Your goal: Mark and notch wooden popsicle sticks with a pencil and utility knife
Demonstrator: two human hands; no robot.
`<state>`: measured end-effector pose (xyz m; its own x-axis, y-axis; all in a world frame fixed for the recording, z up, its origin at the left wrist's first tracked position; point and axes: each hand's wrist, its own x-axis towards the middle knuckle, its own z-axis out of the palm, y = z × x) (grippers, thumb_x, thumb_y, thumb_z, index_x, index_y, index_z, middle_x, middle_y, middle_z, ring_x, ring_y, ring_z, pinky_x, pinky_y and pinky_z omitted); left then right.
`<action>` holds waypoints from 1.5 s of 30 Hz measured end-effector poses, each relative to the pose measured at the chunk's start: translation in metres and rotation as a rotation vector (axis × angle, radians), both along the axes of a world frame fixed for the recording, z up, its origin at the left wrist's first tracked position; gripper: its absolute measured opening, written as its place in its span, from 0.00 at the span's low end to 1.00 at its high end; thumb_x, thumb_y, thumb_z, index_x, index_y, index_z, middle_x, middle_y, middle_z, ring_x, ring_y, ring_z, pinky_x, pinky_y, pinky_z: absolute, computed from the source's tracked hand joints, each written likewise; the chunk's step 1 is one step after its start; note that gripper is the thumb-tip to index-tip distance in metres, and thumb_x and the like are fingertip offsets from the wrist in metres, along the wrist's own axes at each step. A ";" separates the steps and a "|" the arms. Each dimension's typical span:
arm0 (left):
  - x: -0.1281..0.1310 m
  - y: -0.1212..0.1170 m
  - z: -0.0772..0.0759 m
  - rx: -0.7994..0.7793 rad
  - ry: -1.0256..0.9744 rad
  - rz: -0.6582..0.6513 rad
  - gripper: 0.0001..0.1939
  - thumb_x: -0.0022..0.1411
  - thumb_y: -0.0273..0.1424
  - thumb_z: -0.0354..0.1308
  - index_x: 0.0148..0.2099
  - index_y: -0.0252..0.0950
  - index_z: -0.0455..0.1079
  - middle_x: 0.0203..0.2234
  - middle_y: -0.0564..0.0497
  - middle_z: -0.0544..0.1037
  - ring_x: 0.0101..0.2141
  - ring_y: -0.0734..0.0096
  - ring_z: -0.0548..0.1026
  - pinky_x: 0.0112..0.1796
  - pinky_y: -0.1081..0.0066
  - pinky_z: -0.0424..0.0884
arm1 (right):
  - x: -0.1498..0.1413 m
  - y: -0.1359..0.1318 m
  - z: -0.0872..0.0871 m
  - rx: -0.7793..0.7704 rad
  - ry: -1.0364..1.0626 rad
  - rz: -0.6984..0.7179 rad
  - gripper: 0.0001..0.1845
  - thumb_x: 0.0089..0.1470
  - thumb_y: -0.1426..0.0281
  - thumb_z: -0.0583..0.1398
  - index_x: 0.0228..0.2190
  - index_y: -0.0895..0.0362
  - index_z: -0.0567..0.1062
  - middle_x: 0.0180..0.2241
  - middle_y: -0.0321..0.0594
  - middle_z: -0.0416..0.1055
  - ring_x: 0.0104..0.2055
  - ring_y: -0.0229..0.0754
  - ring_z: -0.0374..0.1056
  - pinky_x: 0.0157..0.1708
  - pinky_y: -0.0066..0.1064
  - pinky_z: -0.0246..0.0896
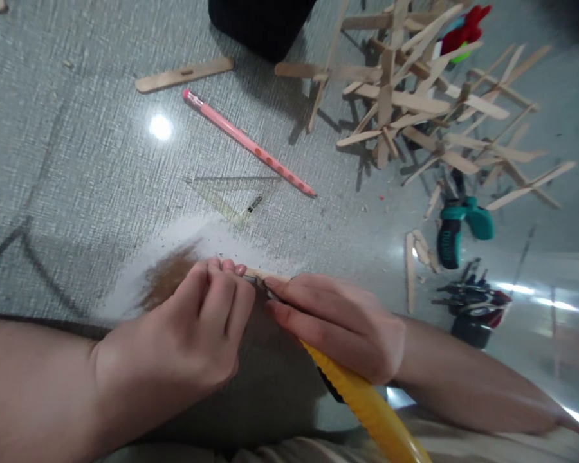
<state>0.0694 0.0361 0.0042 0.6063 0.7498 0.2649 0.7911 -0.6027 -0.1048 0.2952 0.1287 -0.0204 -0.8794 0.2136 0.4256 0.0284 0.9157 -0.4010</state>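
Note:
A pale wooden craft stick lies between my hands at the front edge of the table. My left hand is closed around its left end, fingertips pressed together. My right hand grips a yellow-handled knife, its handle slanting down to the lower right. The knife's narrow metal tip meets the stick between my fingers. How far it cuts in is too small to tell. Beyond my hands lie a clear set square and a pink pencil. Farther back is another craft stick with a small slot.
Whitish dust with a brown patch spreads by my left hand. Crossed craft-stick assemblies crowd the back right, near a black object. At right are teal-handled pliers, stick scraps and several dark tools.

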 end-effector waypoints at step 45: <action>-0.008 0.008 -0.008 0.066 0.014 -0.117 0.16 0.70 0.23 0.57 0.56 0.21 0.76 0.36 0.44 0.86 0.33 0.60 0.84 0.35 0.64 0.83 | 0.002 0.021 0.008 -0.552 0.107 -0.332 0.10 0.60 0.74 0.64 0.44 0.53 0.79 0.37 0.42 0.83 0.41 0.43 0.81 0.42 0.34 0.79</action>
<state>0.0610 0.0438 -0.0037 0.6927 0.6550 0.3018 0.7139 -0.6823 -0.1578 0.2976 0.1496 -0.0122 -0.6879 0.6788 0.2569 0.2085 0.5239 -0.8259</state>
